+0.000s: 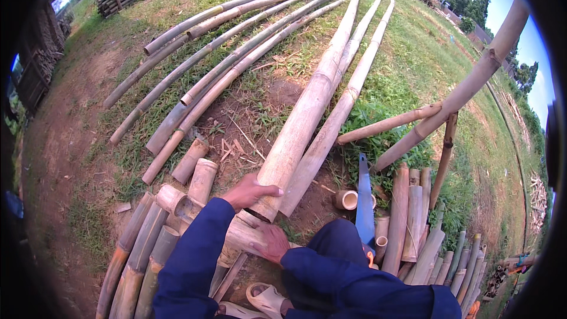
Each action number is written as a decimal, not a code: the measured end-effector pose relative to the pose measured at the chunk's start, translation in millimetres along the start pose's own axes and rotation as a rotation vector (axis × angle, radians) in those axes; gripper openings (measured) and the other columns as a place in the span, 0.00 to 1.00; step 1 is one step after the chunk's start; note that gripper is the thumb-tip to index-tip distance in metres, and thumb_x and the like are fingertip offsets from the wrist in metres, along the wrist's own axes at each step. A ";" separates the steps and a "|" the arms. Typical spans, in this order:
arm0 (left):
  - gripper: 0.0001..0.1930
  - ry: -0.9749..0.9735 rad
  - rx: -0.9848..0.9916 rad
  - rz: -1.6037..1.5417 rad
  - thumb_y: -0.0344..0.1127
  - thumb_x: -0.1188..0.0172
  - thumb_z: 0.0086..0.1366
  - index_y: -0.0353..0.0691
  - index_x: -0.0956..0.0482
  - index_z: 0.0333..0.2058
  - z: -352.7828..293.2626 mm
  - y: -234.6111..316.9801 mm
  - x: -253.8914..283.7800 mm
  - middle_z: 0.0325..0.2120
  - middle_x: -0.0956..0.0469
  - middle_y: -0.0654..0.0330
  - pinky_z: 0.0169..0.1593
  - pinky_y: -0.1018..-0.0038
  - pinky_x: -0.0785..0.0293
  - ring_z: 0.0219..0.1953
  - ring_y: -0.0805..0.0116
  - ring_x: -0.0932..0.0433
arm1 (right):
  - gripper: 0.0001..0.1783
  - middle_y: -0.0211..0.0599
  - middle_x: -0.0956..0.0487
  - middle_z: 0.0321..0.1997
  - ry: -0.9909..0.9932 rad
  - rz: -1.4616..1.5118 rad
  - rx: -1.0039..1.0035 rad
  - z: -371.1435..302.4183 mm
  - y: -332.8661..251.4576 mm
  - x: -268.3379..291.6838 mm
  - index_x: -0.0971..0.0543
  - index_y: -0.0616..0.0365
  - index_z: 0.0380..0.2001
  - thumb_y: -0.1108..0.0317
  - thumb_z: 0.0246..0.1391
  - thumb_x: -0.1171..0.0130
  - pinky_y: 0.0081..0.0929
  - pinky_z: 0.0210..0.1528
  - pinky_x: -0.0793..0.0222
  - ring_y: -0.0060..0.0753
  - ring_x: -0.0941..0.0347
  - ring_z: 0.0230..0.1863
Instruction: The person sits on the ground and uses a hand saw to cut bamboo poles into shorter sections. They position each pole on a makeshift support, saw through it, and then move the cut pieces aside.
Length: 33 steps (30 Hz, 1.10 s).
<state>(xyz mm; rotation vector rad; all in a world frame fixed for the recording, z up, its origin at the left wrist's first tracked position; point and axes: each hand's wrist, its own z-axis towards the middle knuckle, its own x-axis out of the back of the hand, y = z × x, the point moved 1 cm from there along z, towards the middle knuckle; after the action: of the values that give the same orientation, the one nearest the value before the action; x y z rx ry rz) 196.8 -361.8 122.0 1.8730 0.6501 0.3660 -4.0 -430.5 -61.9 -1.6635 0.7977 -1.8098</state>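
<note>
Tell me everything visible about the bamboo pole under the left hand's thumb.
The bamboo pole looks thick, round and woody, pale tan with greyish-brown patches and a raised ring-like joint partway along. Its near end is cut, with a dark opening. It points away from the person over the ground, looking narrower toward its far end. The left hand is at the near end, thumb across the top. Another pole runs along its right side; I can't tell whether they touch.

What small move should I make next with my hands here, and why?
I'd probably firm your right hand on the pale bamboo piece before shifting the long pole: your left hand holds the pole's end close to that piece, which it might otherwise knock loose.
</note>
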 end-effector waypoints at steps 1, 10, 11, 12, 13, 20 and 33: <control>0.38 0.021 0.022 0.093 0.47 0.23 0.53 0.29 0.22 0.58 0.4 -7.3 -3.0 0.49 0.17 0.50 0.56 0.68 0.26 0.51 0.62 0.19 | 0.36 0.54 0.23 0.59 0.063 0.087 0.062 -0.8 3.5 -6.5 0.30 0.60 0.66 0.44 0.66 0.40 0.50 0.65 0.33 0.55 0.26 0.62; 0.43 -0.049 0.034 -0.051 0.42 0.23 0.55 0.27 0.32 0.65 -0.7 1.0 -67.7 0.55 0.21 0.49 0.60 0.67 0.26 0.55 0.62 0.21 | 0.55 0.60 0.28 0.64 0.435 1.747 -0.677 26.2 26.0 154.3 0.39 0.70 0.69 0.24 0.65 0.56 0.46 0.68 0.31 0.52 0.29 0.66; 0.44 -0.073 0.037 -0.082 0.42 0.23 0.56 0.27 0.33 0.65 1.6 1.1 -75.5 0.55 0.21 0.48 0.60 0.67 0.26 0.56 0.62 0.21 | 0.64 0.63 0.35 0.70 0.364 1.826 -0.547 43.3 22.9 165.7 0.42 0.71 0.70 0.16 0.57 0.54 0.48 0.72 0.37 0.53 0.39 0.74; 0.44 -0.091 0.045 -0.110 0.41 0.23 0.56 0.27 0.34 0.66 -0.3 2.2 -80.8 0.56 0.22 0.48 0.60 0.67 0.26 0.56 0.61 0.21 | 0.66 0.64 0.31 0.67 0.288 1.878 -0.442 60.6 19.8 170.4 0.42 0.71 0.71 0.15 0.55 0.53 0.51 0.72 0.35 0.56 0.34 0.71; 0.44 -0.108 0.058 -0.141 0.41 0.23 0.56 0.27 0.35 0.66 -1.3 0.6 -83.1 0.56 0.22 0.48 0.61 0.67 0.26 0.57 0.61 0.22 | 0.67 0.65 0.28 0.65 0.212 1.928 -0.341 73.4 19.6 170.6 0.43 0.71 0.71 0.15 0.54 0.52 0.55 0.71 0.33 0.59 0.30 0.69; 0.50 -0.032 0.171 0.290 0.57 0.21 0.47 0.24 0.26 0.60 8.7 -5.2 -44.4 0.52 0.19 0.42 0.59 0.67 0.24 0.53 0.54 0.18 | 0.49 0.58 0.23 0.57 0.175 1.741 -0.373 113.8 -2.0 147.6 0.36 0.65 0.67 0.42 0.55 0.28 0.52 0.63 0.24 0.56 0.22 0.58; 0.44 -0.068 0.025 0.071 0.50 0.25 0.56 0.24 0.31 0.63 -43.0 31.2 -86.4 0.49 0.18 0.50 0.54 0.69 0.22 0.49 0.61 0.17 | 0.36 0.54 0.20 0.51 0.228 1.597 -0.484 91.0 -46.2 203.4 0.33 0.67 0.63 0.57 0.60 0.32 0.46 0.55 0.19 0.50 0.18 0.49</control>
<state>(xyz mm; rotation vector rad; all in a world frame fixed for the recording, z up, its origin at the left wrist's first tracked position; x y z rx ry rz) 112.7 -389.3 171.6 1.9273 0.5457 0.3403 69.7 -554.8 113.9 -0.4675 1.9556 -0.6114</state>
